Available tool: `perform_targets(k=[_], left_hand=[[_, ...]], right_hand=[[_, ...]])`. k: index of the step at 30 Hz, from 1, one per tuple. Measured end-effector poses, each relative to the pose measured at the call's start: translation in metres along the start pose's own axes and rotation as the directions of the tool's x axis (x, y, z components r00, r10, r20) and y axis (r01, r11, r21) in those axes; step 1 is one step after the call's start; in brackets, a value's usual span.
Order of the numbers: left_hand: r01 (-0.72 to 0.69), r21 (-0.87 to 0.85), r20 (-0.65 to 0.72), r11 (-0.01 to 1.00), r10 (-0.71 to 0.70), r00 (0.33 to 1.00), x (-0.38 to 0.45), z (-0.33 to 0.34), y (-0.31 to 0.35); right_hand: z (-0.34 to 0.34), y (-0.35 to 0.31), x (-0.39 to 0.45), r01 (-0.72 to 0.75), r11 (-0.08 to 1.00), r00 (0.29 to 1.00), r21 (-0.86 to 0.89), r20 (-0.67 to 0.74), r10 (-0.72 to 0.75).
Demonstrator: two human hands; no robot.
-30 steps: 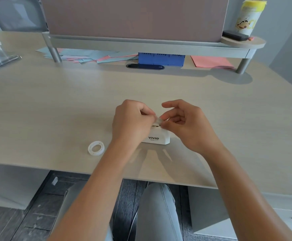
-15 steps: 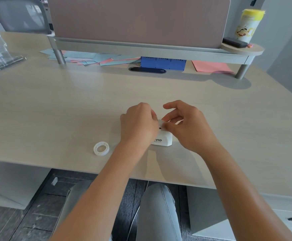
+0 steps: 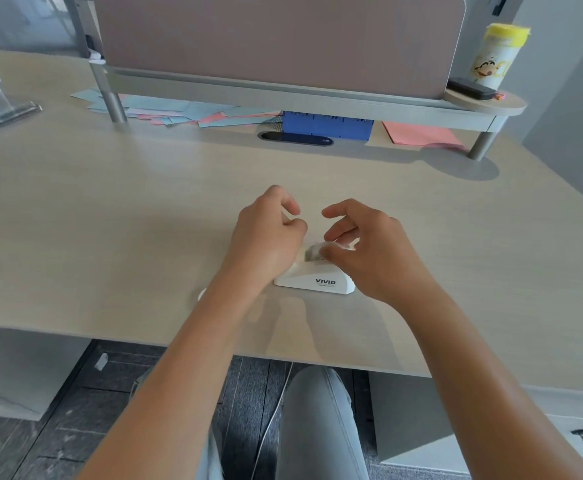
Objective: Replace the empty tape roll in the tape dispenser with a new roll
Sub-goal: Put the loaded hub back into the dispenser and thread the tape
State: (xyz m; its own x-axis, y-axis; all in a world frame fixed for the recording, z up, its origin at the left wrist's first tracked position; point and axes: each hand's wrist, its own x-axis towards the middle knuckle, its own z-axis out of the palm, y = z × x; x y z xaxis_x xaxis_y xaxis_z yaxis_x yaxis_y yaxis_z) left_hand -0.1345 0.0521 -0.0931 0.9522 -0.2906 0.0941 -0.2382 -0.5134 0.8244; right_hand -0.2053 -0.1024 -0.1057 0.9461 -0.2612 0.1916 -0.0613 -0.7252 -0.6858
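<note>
A white tape dispenser (image 3: 318,281) marked VIVID stands on the desk near its front edge. My left hand (image 3: 266,240) covers the dispenser's left end with curled fingers and steadies it. With thumb and forefinger, my right hand (image 3: 369,252) pinches a greyish tape roll (image 3: 312,252) that sits in the top of the dispenser, while its other fingers are raised and spread. The white ring of the other roll (image 3: 201,294) lies left of the dispenser, almost wholly hidden behind my left forearm.
A monitor riser (image 3: 283,95) crosses the back of the desk, with loose blue and pink papers (image 3: 179,110) and a blue box (image 3: 328,124) under it. A yellow-lidded canister (image 3: 498,55) stands on its right end. The desk's front edge (image 3: 179,336) is just behind my forearms.
My left hand has lifted back and uncovered more of the dispenser. My right hand's fingers have spread while still pinching the roll. My left forearm now hides the loose ring.
</note>
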Motion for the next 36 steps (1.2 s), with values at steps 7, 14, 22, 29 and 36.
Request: perform_targets(k=[7,14,22,29,36], left_hand=[[0.011,-0.192,-0.058,0.981,-0.022,0.998,-0.004,-0.007,-0.031],[0.013,-0.433,-0.074,0.901,-0.050,0.996,-0.004,-0.009,-0.052],[-0.012,-0.529,-0.125,0.849,-0.064,0.990,-0.005,-0.007,-0.067],[-0.073,-0.527,-0.164,0.847,-0.017,0.986,-0.010,-0.004,-0.073],[-0.056,-0.565,-0.207,0.823,-0.076,0.975,-0.011,-0.002,-0.073]], right_hand=[[0.009,-0.004,-0.001,-0.015,0.997,1.000,-0.073,0.000,0.015],[0.011,-0.004,-0.005,-0.023,0.995,0.999,-0.102,-0.031,0.020],[0.018,-0.006,-0.008,-0.036,0.995,0.994,-0.090,-0.111,0.026],[0.037,-0.013,-0.001,-0.097,0.991,0.977,-0.089,-0.197,0.078],[0.048,-0.019,0.002,-0.178,0.979,0.965,-0.101,-0.213,0.153]])
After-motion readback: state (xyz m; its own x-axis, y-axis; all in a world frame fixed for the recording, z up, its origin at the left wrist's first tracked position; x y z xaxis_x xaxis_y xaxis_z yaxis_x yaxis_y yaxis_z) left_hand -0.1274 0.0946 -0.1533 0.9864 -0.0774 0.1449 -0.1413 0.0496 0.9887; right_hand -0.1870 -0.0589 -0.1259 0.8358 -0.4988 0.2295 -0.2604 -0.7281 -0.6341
